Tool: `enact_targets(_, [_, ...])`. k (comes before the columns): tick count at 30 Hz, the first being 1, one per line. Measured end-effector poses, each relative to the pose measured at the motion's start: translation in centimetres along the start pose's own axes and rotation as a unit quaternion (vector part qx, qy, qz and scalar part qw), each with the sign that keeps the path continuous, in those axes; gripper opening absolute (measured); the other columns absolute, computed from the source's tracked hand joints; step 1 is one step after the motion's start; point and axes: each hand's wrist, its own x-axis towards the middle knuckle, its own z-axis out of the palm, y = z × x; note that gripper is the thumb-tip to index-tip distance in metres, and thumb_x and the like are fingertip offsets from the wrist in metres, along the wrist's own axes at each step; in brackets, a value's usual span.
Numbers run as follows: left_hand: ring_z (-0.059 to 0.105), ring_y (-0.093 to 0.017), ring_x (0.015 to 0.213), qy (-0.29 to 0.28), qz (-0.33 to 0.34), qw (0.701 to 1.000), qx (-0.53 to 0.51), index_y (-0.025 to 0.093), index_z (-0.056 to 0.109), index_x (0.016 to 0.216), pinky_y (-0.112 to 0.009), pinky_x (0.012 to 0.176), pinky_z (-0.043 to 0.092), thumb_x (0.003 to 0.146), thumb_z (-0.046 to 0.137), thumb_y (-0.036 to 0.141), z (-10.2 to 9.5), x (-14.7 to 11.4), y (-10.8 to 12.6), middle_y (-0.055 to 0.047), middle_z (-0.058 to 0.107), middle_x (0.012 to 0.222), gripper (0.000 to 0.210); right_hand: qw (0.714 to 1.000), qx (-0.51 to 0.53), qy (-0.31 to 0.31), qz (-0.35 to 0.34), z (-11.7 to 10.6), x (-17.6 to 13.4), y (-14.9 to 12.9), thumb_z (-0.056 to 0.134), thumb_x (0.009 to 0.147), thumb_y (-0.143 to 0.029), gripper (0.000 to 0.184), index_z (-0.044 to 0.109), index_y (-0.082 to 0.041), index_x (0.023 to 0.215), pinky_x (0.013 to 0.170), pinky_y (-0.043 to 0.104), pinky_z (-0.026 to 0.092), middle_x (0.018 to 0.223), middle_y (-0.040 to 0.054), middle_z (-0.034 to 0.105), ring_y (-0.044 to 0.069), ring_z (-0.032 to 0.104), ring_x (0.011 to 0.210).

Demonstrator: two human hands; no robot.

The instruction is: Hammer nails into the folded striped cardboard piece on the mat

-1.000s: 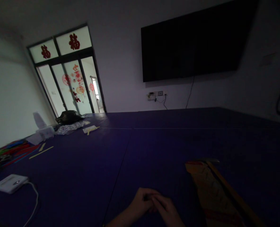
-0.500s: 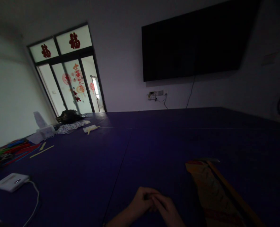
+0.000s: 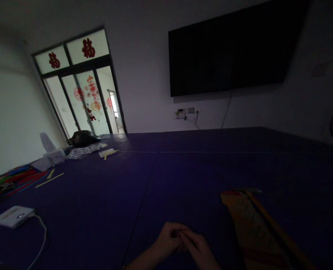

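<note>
The person's left hand (image 3: 167,240) and right hand (image 3: 199,247) were close together, low down over a dark blue table (image 3: 180,183). Their fingers were bent in and met in the middle, with a small dark gap by the left thumb. It was too dark to tell if the fingers were pinching some little thing — or just touching each other.

The thing nearest the hands was an orange-brown packet (image 3: 249,225). It lay on the table to the right of the right hand, not touching it, and ran down past the bottom edge of the view. A thin, shiny piece (image 3: 253,190) poked out at its far end.

Well over to the left sat a flat white box (image 3: 14,216) with a white cord (image 3: 44,237) coming out of it. Behind that were a long yellow strip (image 3: 50,180) and a messy pile of red, green and blue things (image 3: 18,180). Farther back lay a small white pad (image 3: 107,152) and a black bag (image 3: 82,138). A big black screen (image 3: 228,52) hung on the wall, and a glass door (image 3: 83,99) had red signs on it.
</note>
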Motion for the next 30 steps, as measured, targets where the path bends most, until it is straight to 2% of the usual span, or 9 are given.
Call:
enact_targets(8, [0.037, -0.004, 0.039, 0.010, 0.004, 1.000, -0.017, 0.009, 0.066, 0.082, -0.016, 0.041, 0.025, 0.058, 0.054, 0.019, 0.0, 0.0, -0.3, 0.003, 0.050, 0.049, 0.028, 1.000, -0.007, 0.001, -0.007, 0.0, 0.0, -0.1, 0.035, 0.076, -0.059, 0.054, 0.063, -0.015, 0.061, 0.056, 0.026, 0.043, 0.059, 0.0054, 0.062, 0.018, 0.056, 0.059])
enact_targets(17, [0.036, -0.004, 0.039, -0.002, 0.014, 1.000, -0.003, 0.008, 0.066, 0.080, -0.016, 0.041, 0.025, 0.058, 0.050, 0.018, 0.2, -0.2, 0.6, 0.003, 0.048, 0.047, 0.028, 1.000, 0.001, 0.009, -0.002, -0.1, -0.1, 0.0, 0.037, 0.077, -0.057, 0.052, 0.064, -0.014, 0.064, 0.060, 0.027, 0.043, 0.063, 0.0068, 0.064, 0.020, 0.058, 0.064])
enact_targets(30, [0.037, -0.005, 0.039, 0.002, 0.008, 1.000, -0.009, 0.008, 0.065, 0.086, -0.017, 0.041, 0.027, 0.060, 0.055, 0.022, -0.1, 0.1, -0.6, 0.002, 0.051, 0.048, 0.031, 1.000, -0.001, -0.002, 0.003, 0.0, 0.0, 0.4, 0.036, 0.076, -0.057, 0.052, 0.063, -0.014, 0.062, 0.058, 0.027, 0.042, 0.061, 0.0072, 0.063, 0.020, 0.058, 0.062])
